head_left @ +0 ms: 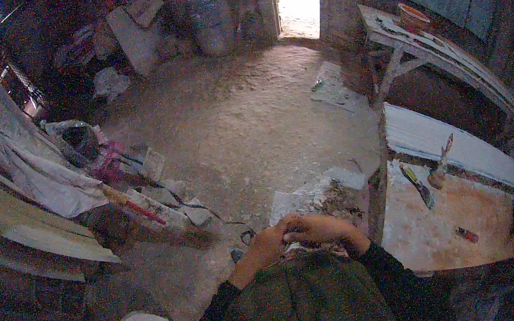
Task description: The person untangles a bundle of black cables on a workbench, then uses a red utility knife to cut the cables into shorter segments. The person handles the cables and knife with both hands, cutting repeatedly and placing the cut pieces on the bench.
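My left hand (272, 241) and my right hand (325, 225) meet in front of my body, at the front of a dark green garment (318, 302). The fingers of both are bent and closed, with the right hand's fingers lying against the left's. Just below them shows a small whitish patch (293, 247), too dim to name. Whatever the fingers may hold is hidden. On the worktable (403, 238) to my right lie a flat yellow-and-black handled tool (417, 186), a brush-like tool (444, 162) and a small red-handled tool (467, 235). Neither hand touches these.
A white panel (442, 136) lies across the worktable's far part. Beyond stands a bench (410, 39) with a round orange-rimmed container (413, 12). Boards (30, 210), cloth (44, 169) and a cable (191, 205) crowd the left. A blue barrel (210, 20) stands near the bright doorway (300, 2).
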The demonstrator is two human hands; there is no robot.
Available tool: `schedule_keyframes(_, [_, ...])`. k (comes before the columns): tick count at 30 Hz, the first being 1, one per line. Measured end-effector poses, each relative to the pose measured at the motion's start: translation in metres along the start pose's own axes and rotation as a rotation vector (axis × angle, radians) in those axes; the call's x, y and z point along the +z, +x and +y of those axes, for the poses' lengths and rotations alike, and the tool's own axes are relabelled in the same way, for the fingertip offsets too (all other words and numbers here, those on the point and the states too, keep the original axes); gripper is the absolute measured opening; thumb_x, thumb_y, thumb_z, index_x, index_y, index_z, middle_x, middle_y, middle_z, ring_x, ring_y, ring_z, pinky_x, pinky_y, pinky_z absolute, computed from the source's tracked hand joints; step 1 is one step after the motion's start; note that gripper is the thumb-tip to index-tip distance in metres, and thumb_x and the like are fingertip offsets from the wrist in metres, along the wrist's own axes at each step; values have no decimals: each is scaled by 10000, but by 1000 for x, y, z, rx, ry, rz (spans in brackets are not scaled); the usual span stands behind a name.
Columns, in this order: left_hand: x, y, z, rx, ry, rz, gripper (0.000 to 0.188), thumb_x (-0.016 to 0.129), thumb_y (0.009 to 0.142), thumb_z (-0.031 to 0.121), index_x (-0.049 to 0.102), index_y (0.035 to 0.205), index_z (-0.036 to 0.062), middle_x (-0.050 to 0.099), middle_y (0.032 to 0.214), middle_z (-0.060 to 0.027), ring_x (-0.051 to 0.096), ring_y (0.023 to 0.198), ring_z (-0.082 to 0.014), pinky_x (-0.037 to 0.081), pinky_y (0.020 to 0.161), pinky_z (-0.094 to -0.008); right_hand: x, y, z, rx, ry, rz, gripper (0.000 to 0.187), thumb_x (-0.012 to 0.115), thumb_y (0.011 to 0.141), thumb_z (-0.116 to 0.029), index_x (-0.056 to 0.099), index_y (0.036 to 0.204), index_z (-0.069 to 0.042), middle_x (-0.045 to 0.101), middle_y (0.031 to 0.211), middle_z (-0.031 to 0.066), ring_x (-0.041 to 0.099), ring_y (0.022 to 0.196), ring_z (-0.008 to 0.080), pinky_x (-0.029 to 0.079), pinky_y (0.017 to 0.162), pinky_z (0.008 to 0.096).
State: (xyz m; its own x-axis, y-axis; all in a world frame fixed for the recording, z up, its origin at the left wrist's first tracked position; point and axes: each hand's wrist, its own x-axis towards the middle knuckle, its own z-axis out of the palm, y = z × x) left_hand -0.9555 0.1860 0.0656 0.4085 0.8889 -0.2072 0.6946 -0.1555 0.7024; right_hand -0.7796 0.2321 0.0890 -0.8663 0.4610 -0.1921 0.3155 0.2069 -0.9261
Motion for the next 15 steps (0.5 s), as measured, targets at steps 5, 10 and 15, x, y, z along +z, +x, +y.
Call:
schedule_keyframes(5, [-2,6,-22,305,-328,333,471,462,759,32,413,1226,69,571,1012,-100,550,933,-246,450,760,-320,-9,-16,35,40,244,202,327,438,895,-324,535,997,-28,558,728,28,528,622,136,439,591,273])
schedule_keyframes(10, [2,2,-25,-1,-681,292,405,452,780,74,452,1185,49,555,1000,-35,536,844,-134,447,686,-253,-16,-28,21,-23,795,182,274,485,873,-310,542,917,-45,555,733,20,541,705,121,423,683,245])
schedule_keyframes(15, [18,5,-35,-153,-1003,251,339,501,802,145,495,1127,49,559,912,-22,510,736,-82,425,633,-211,-6,-20,9,-108,818,336,180,559,835,-198,563,920,-39,539,799,11,542,802,137,415,753,268])
